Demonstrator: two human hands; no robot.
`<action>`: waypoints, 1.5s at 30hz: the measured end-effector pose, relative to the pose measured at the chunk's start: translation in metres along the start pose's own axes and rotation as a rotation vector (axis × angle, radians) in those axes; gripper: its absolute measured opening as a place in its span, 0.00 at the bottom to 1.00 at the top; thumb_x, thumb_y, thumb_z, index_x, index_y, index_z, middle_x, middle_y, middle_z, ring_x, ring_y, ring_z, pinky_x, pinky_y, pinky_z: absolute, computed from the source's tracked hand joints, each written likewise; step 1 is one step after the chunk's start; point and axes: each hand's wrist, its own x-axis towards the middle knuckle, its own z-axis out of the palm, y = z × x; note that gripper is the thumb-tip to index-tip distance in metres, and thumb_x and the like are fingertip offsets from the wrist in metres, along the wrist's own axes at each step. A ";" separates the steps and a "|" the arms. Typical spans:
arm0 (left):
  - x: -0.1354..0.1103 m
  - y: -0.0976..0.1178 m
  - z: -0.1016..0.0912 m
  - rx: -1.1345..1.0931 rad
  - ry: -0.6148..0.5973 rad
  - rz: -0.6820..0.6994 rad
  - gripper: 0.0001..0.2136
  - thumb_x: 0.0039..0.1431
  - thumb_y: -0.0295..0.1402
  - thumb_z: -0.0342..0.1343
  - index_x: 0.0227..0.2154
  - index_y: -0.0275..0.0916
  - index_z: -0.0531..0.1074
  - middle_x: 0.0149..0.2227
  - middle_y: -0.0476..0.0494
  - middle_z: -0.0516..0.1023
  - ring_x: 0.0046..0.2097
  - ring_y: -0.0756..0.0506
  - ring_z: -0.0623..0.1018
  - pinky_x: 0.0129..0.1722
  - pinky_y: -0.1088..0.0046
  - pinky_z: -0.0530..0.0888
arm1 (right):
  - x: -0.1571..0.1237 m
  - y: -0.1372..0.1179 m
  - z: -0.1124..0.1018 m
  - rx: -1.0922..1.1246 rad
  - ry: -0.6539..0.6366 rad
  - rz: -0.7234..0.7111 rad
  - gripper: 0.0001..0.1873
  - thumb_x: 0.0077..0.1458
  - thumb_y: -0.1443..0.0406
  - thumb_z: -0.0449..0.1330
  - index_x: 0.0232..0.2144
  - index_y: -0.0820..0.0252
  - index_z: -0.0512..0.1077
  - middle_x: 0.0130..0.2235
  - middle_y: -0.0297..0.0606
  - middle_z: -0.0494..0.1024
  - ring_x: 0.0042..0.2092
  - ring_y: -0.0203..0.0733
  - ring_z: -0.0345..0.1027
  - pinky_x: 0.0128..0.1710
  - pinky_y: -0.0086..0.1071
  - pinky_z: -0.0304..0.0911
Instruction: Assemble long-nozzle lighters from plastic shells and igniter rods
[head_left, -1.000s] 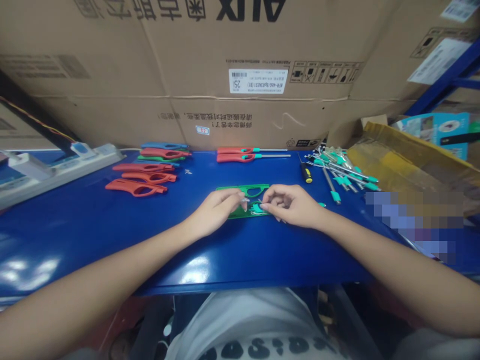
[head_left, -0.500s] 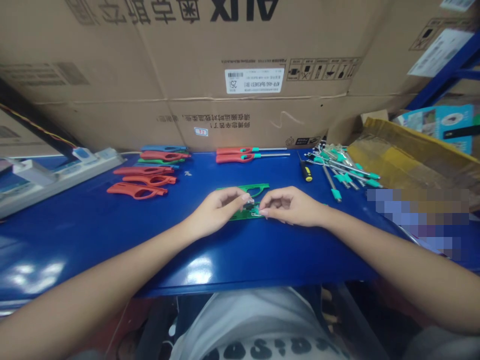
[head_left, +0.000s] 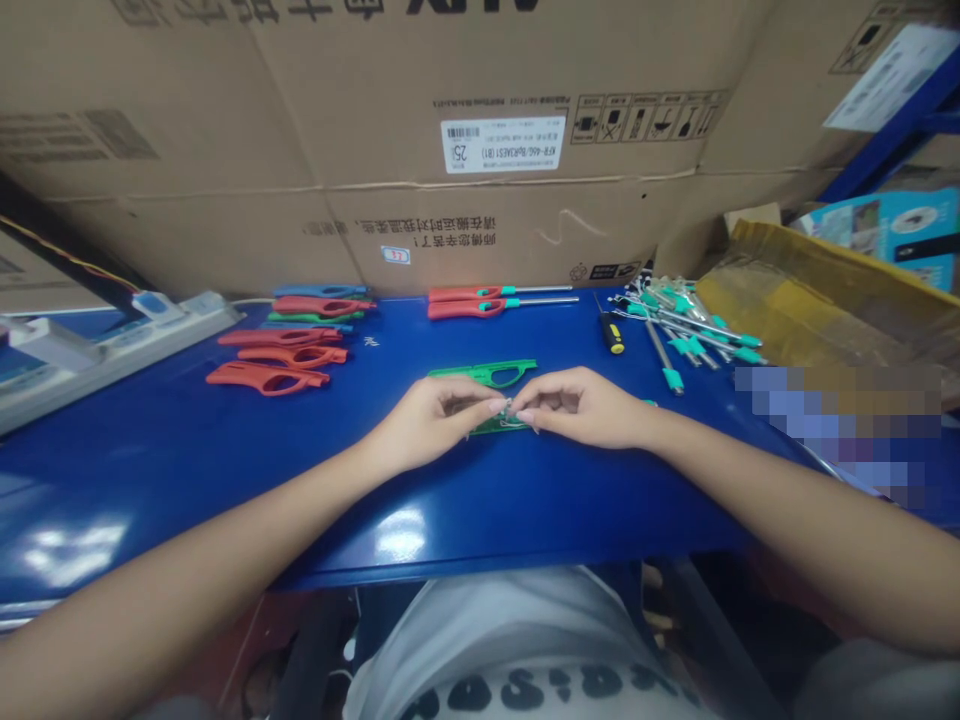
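A green plastic lighter shell (head_left: 491,374) lies flat in the middle of the blue table (head_left: 187,450). My left hand (head_left: 431,420) and my right hand (head_left: 581,408) rest over its near part, fingertips almost touching. Both pinch at a small metal part (head_left: 511,405) above the shell; it is too small to name. My fingers hide the shell's lower half.
Red, blue and green shells (head_left: 289,345) lie at the back left. Two assembled red lighters (head_left: 495,300) lie at the back. A screwdriver (head_left: 611,335) and several metal tubes with teal tips (head_left: 690,335) lie at the right. Cardboard boxes (head_left: 450,150) wall the back.
My two hands have drawn closer together over the green shell until the fingertips meet. The view has tilted down a little.
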 end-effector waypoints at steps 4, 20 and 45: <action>0.000 -0.002 0.000 0.004 -0.014 0.030 0.14 0.63 0.42 0.60 0.41 0.37 0.83 0.39 0.41 0.83 0.37 0.46 0.78 0.37 0.72 0.74 | 0.000 -0.002 -0.002 -0.014 0.009 0.013 0.16 0.59 0.56 0.64 0.41 0.63 0.79 0.29 0.35 0.76 0.29 0.34 0.66 0.28 0.27 0.61; 0.000 0.002 0.002 -0.066 -0.014 0.020 0.14 0.61 0.41 0.62 0.42 0.35 0.82 0.42 0.39 0.82 0.38 0.45 0.80 0.39 0.70 0.76 | 0.001 0.001 0.001 0.015 0.037 0.005 0.17 0.58 0.54 0.64 0.37 0.63 0.80 0.29 0.35 0.77 0.28 0.33 0.66 0.28 0.28 0.61; 0.000 -0.001 0.003 -0.079 -0.013 0.012 0.14 0.60 0.40 0.63 0.41 0.35 0.83 0.39 0.40 0.83 0.36 0.46 0.80 0.37 0.71 0.76 | 0.002 0.002 0.001 0.014 0.055 0.006 0.15 0.57 0.55 0.65 0.35 0.63 0.80 0.28 0.35 0.77 0.28 0.34 0.66 0.28 0.28 0.62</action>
